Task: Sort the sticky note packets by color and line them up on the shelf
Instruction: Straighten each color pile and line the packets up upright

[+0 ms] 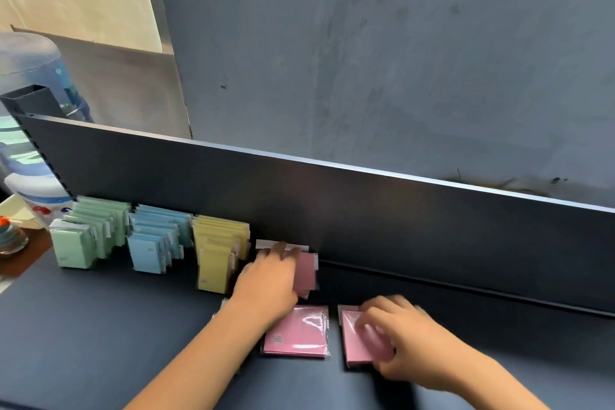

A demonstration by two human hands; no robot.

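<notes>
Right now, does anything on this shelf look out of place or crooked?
Mostly tidy: the green, blue and yellow sticky note packet rows stand upright. The pink packets aren't lined up yet: two wrapped pink stacks lie flat, one in the middle, one under the right hand. The left hand steadies upright pink ones.

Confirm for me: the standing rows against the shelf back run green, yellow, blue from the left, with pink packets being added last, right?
Not quite. In the head view the rows run green sticky note packets, blue sticky note packets, then yellow sticky note packets. The pink sticky note packets are indeed going in last, on the right.
</notes>
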